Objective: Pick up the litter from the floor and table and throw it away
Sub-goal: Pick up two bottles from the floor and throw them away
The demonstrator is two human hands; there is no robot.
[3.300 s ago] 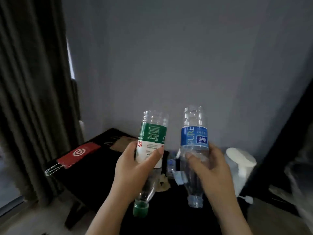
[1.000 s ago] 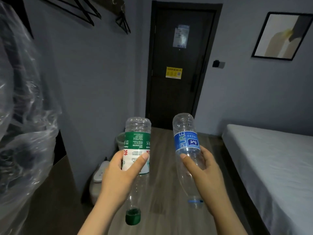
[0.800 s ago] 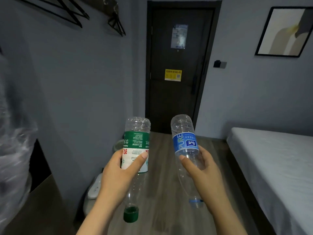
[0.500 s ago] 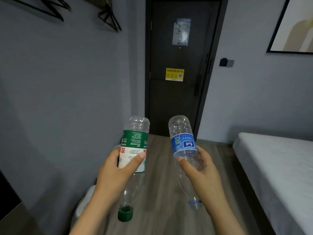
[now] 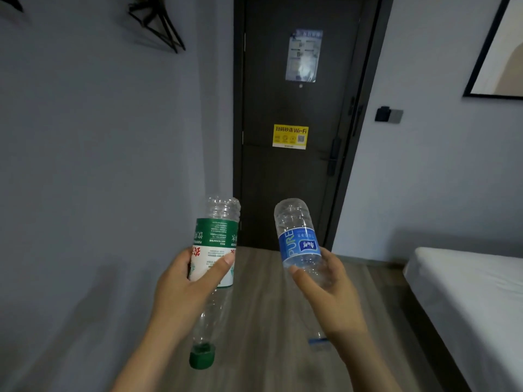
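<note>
Above the wood floor [image 5: 263,301] facing the dark door [image 5: 294,171], left hand [image 5: 181,292] grasping the green-label bottle [image 5: 216,244], right hand [image 5: 331,295] gripping the blue-label bottle [image 5: 297,239], both upside down, both clear and looking empty, green cap [image 5: 201,359] on

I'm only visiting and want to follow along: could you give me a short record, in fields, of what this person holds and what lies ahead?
Left: left hand grips a clear plastic bottle with a green and white label, green cap pointing down
Right: right hand grips a clear plastic bottle with a blue label, neck pointing down
Ahead: dark door bearing a yellow Wi-Fi sticker
Right side: white bed
Underfoot: wood-plank floor
Bin: none in view
</note>
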